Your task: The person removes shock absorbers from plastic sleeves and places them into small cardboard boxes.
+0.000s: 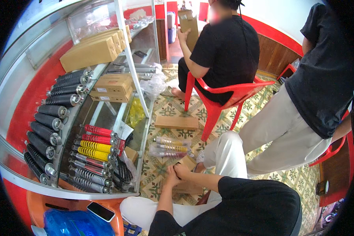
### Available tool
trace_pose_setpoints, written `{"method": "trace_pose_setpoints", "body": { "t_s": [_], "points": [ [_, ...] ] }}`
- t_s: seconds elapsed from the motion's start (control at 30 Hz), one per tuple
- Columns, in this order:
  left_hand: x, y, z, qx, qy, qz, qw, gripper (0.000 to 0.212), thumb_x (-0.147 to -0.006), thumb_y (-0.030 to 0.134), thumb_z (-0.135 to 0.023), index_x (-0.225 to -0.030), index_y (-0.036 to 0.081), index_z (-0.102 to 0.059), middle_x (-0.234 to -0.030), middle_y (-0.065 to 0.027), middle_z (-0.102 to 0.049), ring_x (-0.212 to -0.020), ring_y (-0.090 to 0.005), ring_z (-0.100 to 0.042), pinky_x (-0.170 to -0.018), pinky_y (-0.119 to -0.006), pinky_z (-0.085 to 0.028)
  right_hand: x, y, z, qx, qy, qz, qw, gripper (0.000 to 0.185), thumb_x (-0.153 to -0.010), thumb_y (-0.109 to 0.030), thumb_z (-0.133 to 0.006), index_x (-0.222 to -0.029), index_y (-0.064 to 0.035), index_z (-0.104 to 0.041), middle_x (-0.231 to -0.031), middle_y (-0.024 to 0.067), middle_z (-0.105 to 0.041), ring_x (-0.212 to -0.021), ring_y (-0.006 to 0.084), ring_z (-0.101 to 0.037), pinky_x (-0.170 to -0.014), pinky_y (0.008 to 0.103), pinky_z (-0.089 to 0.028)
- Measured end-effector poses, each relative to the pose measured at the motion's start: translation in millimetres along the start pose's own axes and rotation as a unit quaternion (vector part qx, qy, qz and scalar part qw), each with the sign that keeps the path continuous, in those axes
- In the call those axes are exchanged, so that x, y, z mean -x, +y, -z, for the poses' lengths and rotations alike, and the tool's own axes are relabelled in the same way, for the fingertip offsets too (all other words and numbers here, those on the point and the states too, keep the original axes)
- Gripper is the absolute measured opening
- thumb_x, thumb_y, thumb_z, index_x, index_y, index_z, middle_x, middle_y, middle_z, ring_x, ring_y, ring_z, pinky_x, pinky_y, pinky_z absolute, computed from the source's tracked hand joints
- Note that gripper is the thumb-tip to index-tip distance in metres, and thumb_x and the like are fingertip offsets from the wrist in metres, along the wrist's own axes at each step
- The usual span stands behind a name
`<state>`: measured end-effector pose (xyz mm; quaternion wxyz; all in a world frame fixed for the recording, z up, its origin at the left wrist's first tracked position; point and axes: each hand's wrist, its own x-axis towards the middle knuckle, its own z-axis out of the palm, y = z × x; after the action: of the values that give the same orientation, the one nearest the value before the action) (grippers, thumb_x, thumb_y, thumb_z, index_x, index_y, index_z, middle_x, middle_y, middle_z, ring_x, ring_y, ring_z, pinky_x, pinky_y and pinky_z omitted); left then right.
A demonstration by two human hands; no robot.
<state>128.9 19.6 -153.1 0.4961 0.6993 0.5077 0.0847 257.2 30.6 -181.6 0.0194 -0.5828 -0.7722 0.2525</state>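
My left hand (171,177) and my right hand (183,171) are together above the floor between my knees. The fingers overlap, so whether they grip anything is hidden. Just behind them shows the end of a cardboard box (188,162), partly covered by my hands. Below my forearms, more brown cardboard (188,187) lies on the floor. Beyond my hands, several shock absorbers with yellow and dark red springs (171,146) lie on the tiles in clear plastic wrap. Farther away is a long closed cardboard box (177,122).
A glass display case (142,165) at left holds black shock absorbers (44,132), coloured ones (96,146) and cartons (88,54). Ahead, a seated person (227,50) on a red plastic chair (215,113) holds a carton (188,29). Another person (321,73) stands at right. A phone (101,211) lies lower left.
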Motion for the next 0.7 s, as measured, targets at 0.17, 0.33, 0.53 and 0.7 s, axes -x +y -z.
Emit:
{"method": "trace_pose_setpoints", "body": {
  "t_s": [0.17, 0.33, 0.53, 0.7],
  "points": [
    [0, -1, -9, -0.09, 0.044, -0.025, 0.995, 0.123, -0.051, 0.034, -0.092, -0.14, 0.002, -0.013, -0.14, -0.0189, -0.021, -0.122, -0.0408, -0.042, -0.092, -0.049, -0.047, 12, 4, -6, -0.064, 0.105, -0.04, 0.992, 0.034, -0.076, -0.012, -0.061, -0.108, -0.0024, -0.052, -0.089, 0.0186, -0.064, -0.083, 0.0373, -0.062, -0.069, 0.0454, -0.051],
    [1, -18, -5, -0.052, 0.049, -0.038, 0.997, 0.124, -0.051, 0.039, -0.09, -0.142, 0.008, -0.012, -0.143, -0.0191, -0.021, -0.124, -0.043, -0.04, -0.093, -0.055, -0.043, 33, -13, 1, -0.011, 0.055, 0.007, 0.998, 0.039, -0.08, -0.011, -0.059, -0.117, -0.0032, -0.048, -0.091, 0.017, -0.065, -0.077, 0.0359, -0.064, -0.068, 0.0463, -0.053],
    [7, -6, -8, -0.108, 0.097, -0.05, 0.988, 0.123, -0.049, 0.034, -0.091, -0.14, -0.001, -0.016, -0.139, -0.02, -0.027, -0.116, -0.0421, -0.048, -0.092, -0.047, -0.047, 36, 11, 4, 0.004, 0.125, 0.179, 0.976, 0.055, -0.063, -0.008, -0.074, -0.113, -0.0046, -0.052, -0.09, 0.0142, -0.065, -0.082, 0.035, -0.064, -0.07, 0.0445, -0.054],
    [6, -1, -7, -0.068, 0.039, -0.022, 0.997, 0.126, -0.051, 0.037, -0.091, -0.142, 0.001, -0.012, -0.146, -0.0218, -0.018, -0.123, -0.0425, -0.042, -0.096, -0.049, -0.044, 23, 9, 5, 0.096, -0.065, 0.101, 0.988, 0.039, -0.055, -0.008, -0.08, -0.09, -0.0024, -0.063, -0.088, 0.0162, -0.064, -0.086, 0.033, -0.064, -0.072, 0.0422, -0.053]
  ]
}}
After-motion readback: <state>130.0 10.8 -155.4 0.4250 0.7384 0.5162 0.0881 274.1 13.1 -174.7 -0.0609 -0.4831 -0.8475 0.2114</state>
